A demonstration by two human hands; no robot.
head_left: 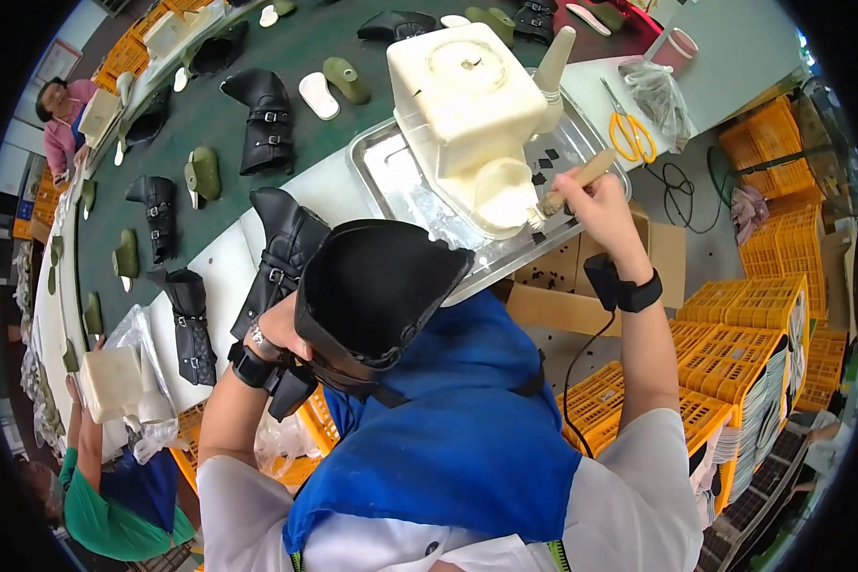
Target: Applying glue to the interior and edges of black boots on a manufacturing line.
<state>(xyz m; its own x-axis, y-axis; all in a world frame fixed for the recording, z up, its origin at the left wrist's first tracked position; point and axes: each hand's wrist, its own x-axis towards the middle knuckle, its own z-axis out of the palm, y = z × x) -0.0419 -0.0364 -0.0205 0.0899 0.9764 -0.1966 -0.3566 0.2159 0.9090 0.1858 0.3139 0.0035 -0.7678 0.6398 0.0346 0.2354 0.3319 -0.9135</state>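
One boot in hand, one brush dipping.
Left hand is gripping a black boot upper, fingers hidden; right hand fingers are pinching one brush at the cream glue pot; five boots are riding the green belt.

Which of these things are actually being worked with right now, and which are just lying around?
In use: black boot upper in the left hand; brush in the right hand; cream glue container; metal tray.

Lying about: yellow scissors; plastic bag; finished black boots on the belt.

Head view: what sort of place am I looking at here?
Likely a footwear factory line: black boots and loose soles ride a long green conveyor, stacked orange crates stand alongside, and the right hand holds a glue brush.
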